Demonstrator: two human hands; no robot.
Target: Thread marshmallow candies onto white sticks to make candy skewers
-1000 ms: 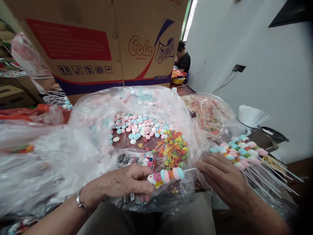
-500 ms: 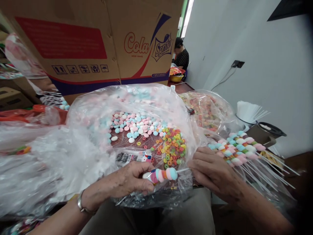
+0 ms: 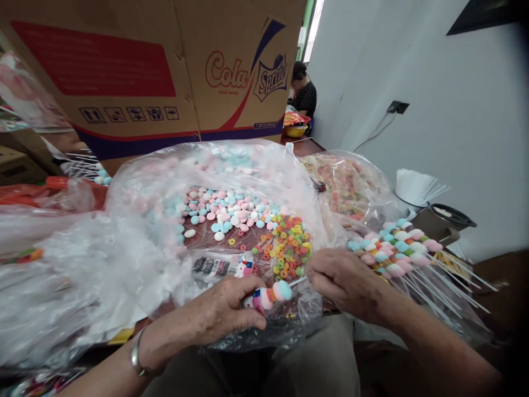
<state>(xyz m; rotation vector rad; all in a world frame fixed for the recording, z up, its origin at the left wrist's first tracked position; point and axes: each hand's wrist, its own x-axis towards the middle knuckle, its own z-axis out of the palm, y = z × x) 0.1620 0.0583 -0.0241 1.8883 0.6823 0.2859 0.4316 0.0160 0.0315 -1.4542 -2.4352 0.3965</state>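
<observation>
A head-worn camera looks down at two bare hands working close together over a lap. The left hand [image 3: 215, 314], wearing a metal bracelet [image 3: 136, 358], is closed around the candy end of a skewer [image 3: 270, 293] stacked with pink, white and blue pieces. The right hand [image 3: 343, 278] pinches the thin white stick of that same skewer, fingers curled shut on it. The skewer lies nearly level between the hands, just over the near edge of an open clear plastic bag [image 3: 136, 237].

Room to move is tight. The bag spreads wide to the left and ahead, its crumpled rim rising around the hands. Inside it lie pastel round candies [image 3: 223, 209] in pink, blue and white, and beside them a heap of small coloured ring candies [image 3: 289, 248]. A large cardboard box [image 3: 144, 71] marked Cola and Sprite stands just behind the bag, closing off the far side.

To the right, touching the right hand's far side, rests a bundle of finished skewers [image 3: 397, 248], sticks fanning outward. Behind them a second bag of ring candies [image 3: 347, 187] sits near a cup of white sticks [image 3: 415, 190]. Another person [image 3: 303, 94] sits well apart beyond the box, beside a white wall [image 3: 433, 66].
</observation>
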